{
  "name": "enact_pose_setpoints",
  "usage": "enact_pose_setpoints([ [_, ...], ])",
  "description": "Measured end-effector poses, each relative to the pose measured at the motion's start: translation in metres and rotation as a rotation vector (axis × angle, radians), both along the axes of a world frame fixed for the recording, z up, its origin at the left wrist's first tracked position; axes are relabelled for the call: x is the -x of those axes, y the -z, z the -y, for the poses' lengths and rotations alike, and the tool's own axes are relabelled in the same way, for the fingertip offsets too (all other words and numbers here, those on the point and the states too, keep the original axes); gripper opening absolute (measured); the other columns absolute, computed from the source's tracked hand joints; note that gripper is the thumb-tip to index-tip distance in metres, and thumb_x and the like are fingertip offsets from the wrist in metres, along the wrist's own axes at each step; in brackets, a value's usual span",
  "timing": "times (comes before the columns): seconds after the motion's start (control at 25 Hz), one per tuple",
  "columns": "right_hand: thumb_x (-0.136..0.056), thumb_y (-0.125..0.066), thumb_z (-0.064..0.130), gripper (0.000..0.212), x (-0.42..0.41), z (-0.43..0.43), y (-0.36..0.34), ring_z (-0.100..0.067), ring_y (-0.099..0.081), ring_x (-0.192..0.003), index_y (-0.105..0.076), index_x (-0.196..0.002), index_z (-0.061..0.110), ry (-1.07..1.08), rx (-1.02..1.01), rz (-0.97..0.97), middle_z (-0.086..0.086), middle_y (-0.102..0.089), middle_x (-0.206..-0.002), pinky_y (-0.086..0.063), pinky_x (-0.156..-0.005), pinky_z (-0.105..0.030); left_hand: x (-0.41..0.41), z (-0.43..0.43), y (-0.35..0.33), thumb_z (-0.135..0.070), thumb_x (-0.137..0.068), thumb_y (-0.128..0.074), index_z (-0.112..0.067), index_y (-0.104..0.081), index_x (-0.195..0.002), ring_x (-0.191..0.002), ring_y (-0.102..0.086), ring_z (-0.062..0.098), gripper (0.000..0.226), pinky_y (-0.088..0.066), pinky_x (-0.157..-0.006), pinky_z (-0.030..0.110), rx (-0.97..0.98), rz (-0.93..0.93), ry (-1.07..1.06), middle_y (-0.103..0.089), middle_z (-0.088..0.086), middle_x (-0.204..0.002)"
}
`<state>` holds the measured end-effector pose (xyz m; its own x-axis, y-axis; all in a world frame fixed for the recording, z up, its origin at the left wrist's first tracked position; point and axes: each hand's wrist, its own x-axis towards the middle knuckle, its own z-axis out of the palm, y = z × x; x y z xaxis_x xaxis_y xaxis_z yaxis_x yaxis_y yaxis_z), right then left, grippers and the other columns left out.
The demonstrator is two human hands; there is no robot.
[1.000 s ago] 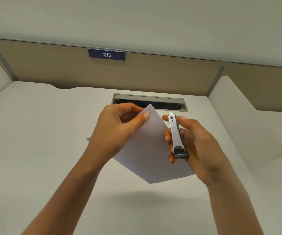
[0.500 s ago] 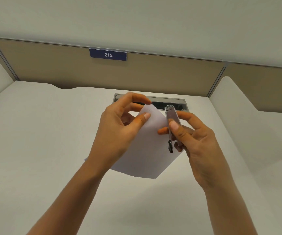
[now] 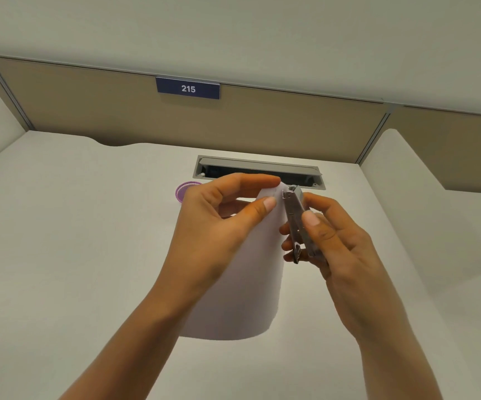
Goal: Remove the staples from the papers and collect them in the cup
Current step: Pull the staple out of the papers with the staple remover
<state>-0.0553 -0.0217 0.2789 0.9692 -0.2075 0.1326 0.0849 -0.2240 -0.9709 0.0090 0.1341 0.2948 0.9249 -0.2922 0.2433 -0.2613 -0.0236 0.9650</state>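
My left hand pinches the top corner of the white papers between thumb and forefinger, holding them up above the desk. My right hand grips a grey metal stapler upright, its top end right against the pinched corner. A staple cannot be made out. The rim of a purple cup shows on the desk just behind my left hand, mostly hidden by it.
The white desk has a grey cable slot at its back, close behind the hands. Beige partition panels with a blue "215" plate rise behind. A second desk section lies to the right.
The papers have swung from slanting to hanging straight down. The stapler's top end has moved up to the pinched corner. The purple cup has come into view behind my left hand.
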Motion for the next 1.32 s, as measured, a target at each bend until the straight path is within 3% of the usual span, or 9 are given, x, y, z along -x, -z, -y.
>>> enact_pose_setpoints([
  [0.36,-0.08,-0.052,0.048,0.035,0.009,-0.002,-0.004,-0.007,-0.069,-0.085,-0.061,-0.109,0.032,0.052,0.076,0.03,0.014,-0.072,-0.096,-0.055,-0.072,-0.013,0.005,0.001,0.002,-0.028,-0.078,-0.069,-0.042,-0.068,-0.097,-0.087,-0.065,-0.013,0.023,-0.046,-0.063,0.0,0.048,0.014,-0.005,-0.068,-0.039,-0.083],
  [0.68,-0.074,-0.052,0.056,0.038,0.01,-0.004,-0.006,-0.007,-0.067,-0.087,-0.061,-0.105,0.038,0.09,0.065,0.022,0.014,-0.071,-0.096,-0.057,-0.066,-0.016,0.009,0.003,0.001,-0.021,-0.083,-0.069,-0.033,-0.069,-0.105,-0.091,-0.068,-0.006,0.026,-0.049,-0.071,0.005,0.002,0.104,-0.048,-0.071,-0.024,-0.098],
  [0.88,-0.075,-0.051,0.055,0.04,0.01,-0.005,-0.009,-0.01,-0.067,-0.082,-0.061,-0.106,0.033,0.093,0.066,0.009,0.014,-0.071,-0.091,-0.057,-0.063,-0.018,0.011,0.006,0.001,-0.018,-0.085,-0.068,-0.035,-0.066,-0.108,-0.091,-0.066,-0.006,0.028,-0.048,-0.069,0.004,-0.045,0.206,-0.112,-0.066,-0.027,-0.099],
  [1.08,-0.078,-0.051,0.05,0.036,0.01,-0.009,-0.008,-0.011,-0.066,-0.078,-0.062,-0.106,0.03,0.1,0.036,0.009,0.012,-0.07,-0.086,-0.055,-0.06,-0.019,0.014,0.009,0.002,-0.03,-0.082,-0.064,-0.032,-0.065,-0.113,-0.093,-0.064,-0.001,0.031,-0.049,-0.069,0.004,-0.063,0.261,-0.155,-0.064,-0.028,-0.102],
  [1.32,-0.078,-0.052,0.05,0.039,0.01,-0.014,-0.009,-0.009,-0.064,-0.07,-0.064,-0.105,0.025,0.114,-0.026,0.011,0.006,-0.07,-0.084,-0.052,-0.056,-0.02,0.018,0.011,0.003,-0.026,-0.08,-0.065,-0.035,-0.061,-0.111,-0.093,-0.061,-0.009,0.032,-0.045,-0.07,-0.001,-0.053,0.312,-0.19,-0.059,-0.033,-0.101],
])
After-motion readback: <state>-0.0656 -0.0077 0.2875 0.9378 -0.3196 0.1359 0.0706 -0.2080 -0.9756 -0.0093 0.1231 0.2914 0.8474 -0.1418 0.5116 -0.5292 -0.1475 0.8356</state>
